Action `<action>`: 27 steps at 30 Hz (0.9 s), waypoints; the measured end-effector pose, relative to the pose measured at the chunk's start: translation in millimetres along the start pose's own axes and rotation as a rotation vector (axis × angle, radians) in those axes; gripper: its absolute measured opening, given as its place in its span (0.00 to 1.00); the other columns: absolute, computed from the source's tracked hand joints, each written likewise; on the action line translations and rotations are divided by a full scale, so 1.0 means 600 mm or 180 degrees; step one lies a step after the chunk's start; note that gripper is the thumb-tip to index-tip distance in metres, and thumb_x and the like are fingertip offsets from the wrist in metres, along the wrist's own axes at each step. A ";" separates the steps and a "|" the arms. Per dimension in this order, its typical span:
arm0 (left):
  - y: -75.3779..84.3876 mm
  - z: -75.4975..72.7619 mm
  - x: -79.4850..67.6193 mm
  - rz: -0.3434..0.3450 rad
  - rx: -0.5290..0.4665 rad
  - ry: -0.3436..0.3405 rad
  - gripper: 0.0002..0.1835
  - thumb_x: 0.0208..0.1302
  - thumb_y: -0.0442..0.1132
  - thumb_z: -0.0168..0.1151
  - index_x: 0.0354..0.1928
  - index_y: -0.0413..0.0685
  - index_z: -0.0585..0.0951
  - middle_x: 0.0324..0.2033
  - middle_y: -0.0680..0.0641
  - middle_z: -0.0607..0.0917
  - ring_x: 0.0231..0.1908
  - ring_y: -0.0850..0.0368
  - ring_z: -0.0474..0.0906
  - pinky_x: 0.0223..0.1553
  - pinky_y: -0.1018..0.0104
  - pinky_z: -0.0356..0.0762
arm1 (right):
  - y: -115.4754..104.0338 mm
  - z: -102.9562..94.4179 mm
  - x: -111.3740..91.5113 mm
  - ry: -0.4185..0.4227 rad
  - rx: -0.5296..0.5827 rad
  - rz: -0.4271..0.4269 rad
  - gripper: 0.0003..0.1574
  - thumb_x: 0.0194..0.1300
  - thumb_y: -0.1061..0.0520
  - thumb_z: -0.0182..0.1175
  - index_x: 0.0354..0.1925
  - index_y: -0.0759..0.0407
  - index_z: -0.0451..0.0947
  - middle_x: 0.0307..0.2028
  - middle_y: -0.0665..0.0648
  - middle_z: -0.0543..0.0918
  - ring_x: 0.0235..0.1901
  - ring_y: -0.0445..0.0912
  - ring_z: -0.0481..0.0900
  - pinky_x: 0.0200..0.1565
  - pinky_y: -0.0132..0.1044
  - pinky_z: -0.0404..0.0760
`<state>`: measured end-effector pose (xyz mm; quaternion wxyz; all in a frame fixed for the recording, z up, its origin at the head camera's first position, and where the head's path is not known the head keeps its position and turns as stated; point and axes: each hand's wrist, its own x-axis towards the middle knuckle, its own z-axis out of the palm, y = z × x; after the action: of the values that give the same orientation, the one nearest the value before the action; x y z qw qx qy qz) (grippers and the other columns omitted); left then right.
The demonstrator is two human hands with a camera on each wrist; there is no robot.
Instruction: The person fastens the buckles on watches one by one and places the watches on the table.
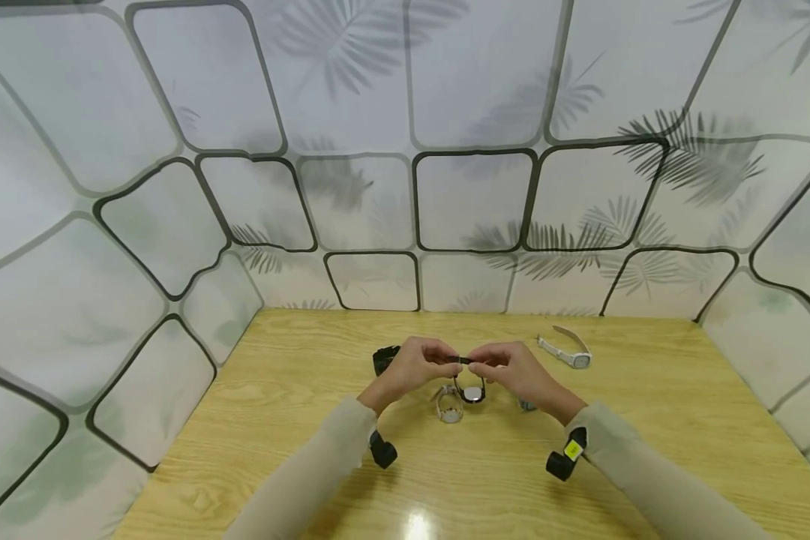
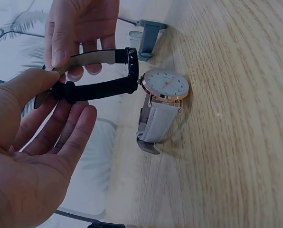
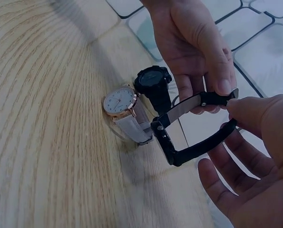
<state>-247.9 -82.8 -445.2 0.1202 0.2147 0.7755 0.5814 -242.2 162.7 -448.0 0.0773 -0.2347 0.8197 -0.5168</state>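
Head view: black watch (image 1: 472, 394) in left hand (image 1: 414, 365) and right hand (image 1: 514, 367)

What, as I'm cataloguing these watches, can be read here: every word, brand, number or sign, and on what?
"12": on the rose-gold watch, in the right wrist view; its other numerals and tiny print are too small to quote surely.
Yellow label at the right wrist: too blurred.
Held black watch, other black watch, far white watch: no legible text.
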 end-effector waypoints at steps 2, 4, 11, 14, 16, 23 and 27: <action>-0.001 0.001 0.000 -0.0012 -0.0003 -0.0010 0.11 0.68 0.41 0.71 0.48 0.45 0.88 0.39 0.46 0.89 0.39 0.52 0.86 0.51 0.42 0.82 | 0.000 0.001 -0.001 -0.0001 -0.0043 -0.0007 0.18 0.73 0.48 0.66 0.55 0.55 0.86 0.47 0.54 0.88 0.43 0.52 0.84 0.45 0.54 0.84; -0.002 0.001 0.000 -0.0032 -0.0011 -0.0008 0.11 0.68 0.41 0.71 0.49 0.46 0.88 0.39 0.46 0.89 0.40 0.51 0.86 0.51 0.42 0.82 | 0.001 0.001 -0.001 0.0002 -0.0084 -0.0023 0.17 0.73 0.48 0.65 0.54 0.54 0.86 0.47 0.54 0.88 0.43 0.50 0.84 0.45 0.50 0.83; -0.008 0.002 -0.003 -0.0096 -0.0144 -0.0006 0.11 0.69 0.42 0.70 0.49 0.47 0.88 0.38 0.48 0.90 0.41 0.50 0.87 0.52 0.45 0.83 | 0.004 0.003 0.000 -0.0018 -0.0151 -0.0019 0.17 0.73 0.47 0.65 0.55 0.52 0.86 0.49 0.52 0.87 0.44 0.48 0.83 0.46 0.46 0.83; -0.010 0.005 -0.003 -0.0112 -0.0200 0.0014 0.11 0.69 0.41 0.70 0.49 0.46 0.89 0.38 0.48 0.90 0.42 0.48 0.87 0.52 0.46 0.83 | 0.005 0.003 -0.002 -0.0013 -0.0156 -0.0010 0.17 0.73 0.47 0.65 0.55 0.52 0.86 0.49 0.53 0.87 0.44 0.48 0.83 0.45 0.46 0.82; -0.010 0.006 -0.004 -0.0126 -0.0211 0.0031 0.11 0.69 0.41 0.70 0.49 0.46 0.88 0.38 0.47 0.90 0.42 0.45 0.87 0.52 0.45 0.83 | 0.005 0.003 -0.002 -0.0008 -0.0150 -0.0002 0.17 0.73 0.48 0.65 0.55 0.52 0.86 0.49 0.53 0.87 0.44 0.48 0.83 0.44 0.46 0.82; -0.008 0.006 -0.004 -0.0032 -0.0260 0.0074 0.11 0.69 0.41 0.70 0.50 0.45 0.88 0.40 0.45 0.89 0.42 0.46 0.87 0.52 0.43 0.82 | 0.009 0.007 -0.003 -0.0063 0.0157 0.0019 0.20 0.74 0.47 0.64 0.57 0.56 0.84 0.51 0.64 0.86 0.46 0.59 0.84 0.46 0.56 0.85; -0.008 0.003 -0.004 0.0030 -0.0426 0.0083 0.12 0.69 0.39 0.69 0.50 0.41 0.87 0.42 0.40 0.89 0.41 0.50 0.87 0.53 0.42 0.82 | 0.022 0.007 -0.008 -0.0116 0.0352 0.0071 0.24 0.75 0.49 0.63 0.60 0.61 0.80 0.50 0.69 0.85 0.46 0.56 0.85 0.48 0.54 0.85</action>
<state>-246.3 -83.5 -450.5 0.1215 0.2023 0.7354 0.6352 -240.5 165.9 -462.1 0.1108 -0.2304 0.7908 -0.5561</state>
